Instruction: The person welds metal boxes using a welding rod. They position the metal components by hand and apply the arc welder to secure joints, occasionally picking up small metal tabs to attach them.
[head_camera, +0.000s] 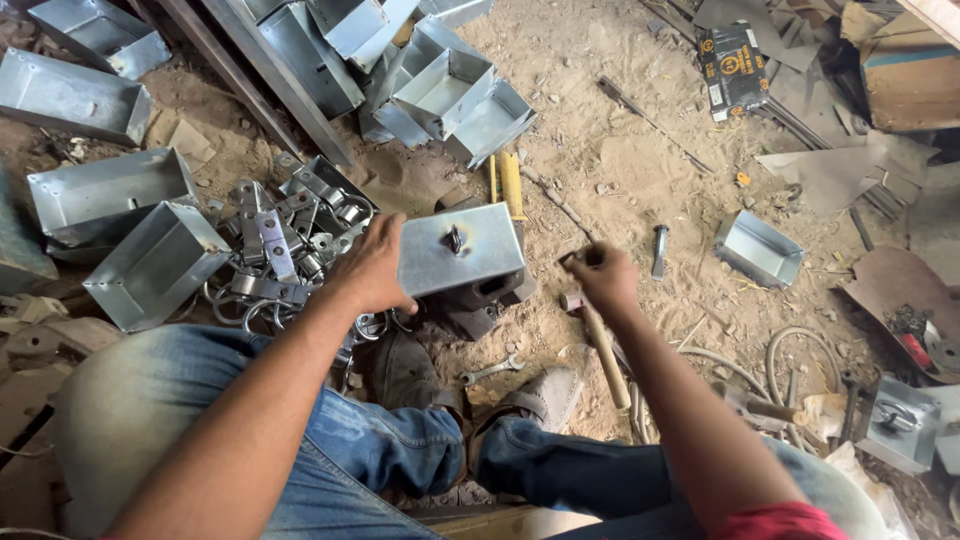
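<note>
Seen from your head camera, you sit on the sandy workshop floor (620, 150) with your knees apart, and your left hand (372, 268) is spread flat with its fingers curled over the left edge of a galvanised metal box (462, 247), steadying it upside down on a dark iron block (487, 297) between your feet. A small fastener (455, 239) stands up from the middle of the box's flat face. Your right hand (600, 276) is closed in a pinch around a small dark piece, too small to identify, just right of the box; below that hand a wooden-handled hammer (600, 345) lies on the floor, touching nothing but sand. A spanner (490, 370) rests near your shoes, a heap of metal clamps (285, 255) sits to the left of the box, and more finished boxes (440, 85) are piled beyond. By the look of it, you are at the fitting stage, fixing hardware to the box's face; the next move likely calls for keeping the box pressed square on the block while the right hand brings its piece accurately to the fastener.
</note>
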